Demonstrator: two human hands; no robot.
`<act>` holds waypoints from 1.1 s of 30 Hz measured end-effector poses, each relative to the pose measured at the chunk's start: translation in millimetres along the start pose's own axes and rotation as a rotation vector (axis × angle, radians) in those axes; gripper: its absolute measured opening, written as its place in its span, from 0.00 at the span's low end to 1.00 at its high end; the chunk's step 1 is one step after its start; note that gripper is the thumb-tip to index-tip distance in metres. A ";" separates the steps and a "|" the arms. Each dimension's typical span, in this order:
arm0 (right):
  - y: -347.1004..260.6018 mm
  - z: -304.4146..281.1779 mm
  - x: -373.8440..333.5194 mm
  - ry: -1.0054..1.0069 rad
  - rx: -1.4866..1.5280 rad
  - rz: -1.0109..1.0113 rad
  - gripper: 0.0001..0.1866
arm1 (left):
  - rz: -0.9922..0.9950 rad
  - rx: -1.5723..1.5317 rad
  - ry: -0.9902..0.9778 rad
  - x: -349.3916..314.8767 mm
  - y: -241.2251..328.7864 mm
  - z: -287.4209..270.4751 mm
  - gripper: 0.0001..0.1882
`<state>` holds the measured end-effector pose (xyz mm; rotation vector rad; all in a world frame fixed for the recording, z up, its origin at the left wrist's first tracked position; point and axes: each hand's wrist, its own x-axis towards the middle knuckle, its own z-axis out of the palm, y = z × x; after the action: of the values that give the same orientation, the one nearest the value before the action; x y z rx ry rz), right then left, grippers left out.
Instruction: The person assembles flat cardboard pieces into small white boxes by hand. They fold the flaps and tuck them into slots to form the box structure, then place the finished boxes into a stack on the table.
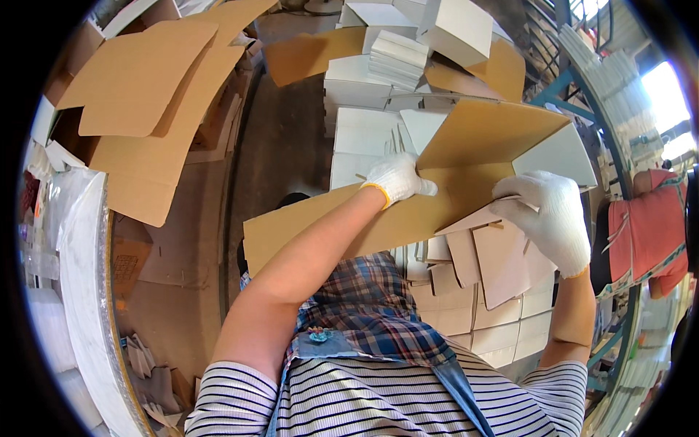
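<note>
A part-folded cardboard box (473, 182), brown inside and white outside, lies across the middle in front of my body. Its back wall and right side stand up, while a long brown panel (306, 229) stretches left beneath my left forearm. My left hand (397, 178), in a white knit glove with a yellow cuff, holds the box's left side, its thumb lying on the brown inner face. My right hand (546, 215), gloved alike, is closed on a flap (477, 217) at the near right corner. Its fingertips are partly hidden.
White boxes (353, 156) stand stacked behind and below the work, with loose flaps (510, 262) on the near ones. Large brown cardboard sheets (145, 80) lie at the left above a plastic-covered edge (80, 226). At the right are a person in red (648, 226) and a blue metal rack (564, 91).
</note>
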<state>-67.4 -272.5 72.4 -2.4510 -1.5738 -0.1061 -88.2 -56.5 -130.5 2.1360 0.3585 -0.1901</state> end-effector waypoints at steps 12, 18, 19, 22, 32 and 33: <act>-9.3 11.7 -19.1 0.165 -0.003 0.151 0.08 | -0.031 0.081 -0.038 4.2 -1.4 0.8 0.30; -9.2 20.5 -11.1 0.223 -0.262 0.058 0.09 | -0.005 0.080 0.017 -0.9 2.1 0.9 0.34; -10.9 15.7 -9.7 0.180 -0.265 0.039 0.09 | 0.005 0.087 0.029 -0.5 1.9 2.0 0.34; -12.5 4.4 -7.5 0.100 -0.282 -0.018 0.08 | -0.024 0.086 -0.014 -0.6 1.4 -0.1 0.34; 5.6 -7.3 -37.4 -0.064 -0.117 -0.292 0.14 | -0.033 0.197 0.111 -15.9 12.7 1.9 0.34; 4.5 -7.4 -38.6 -0.075 -0.121 -0.296 0.14 | -0.039 0.210 0.107 -17.8 13.9 0.5 0.34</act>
<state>-79.2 -310.3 71.9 -2.3138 -2.0102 -0.1641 -100.5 -67.4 -115.1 2.3537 0.4601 -0.1418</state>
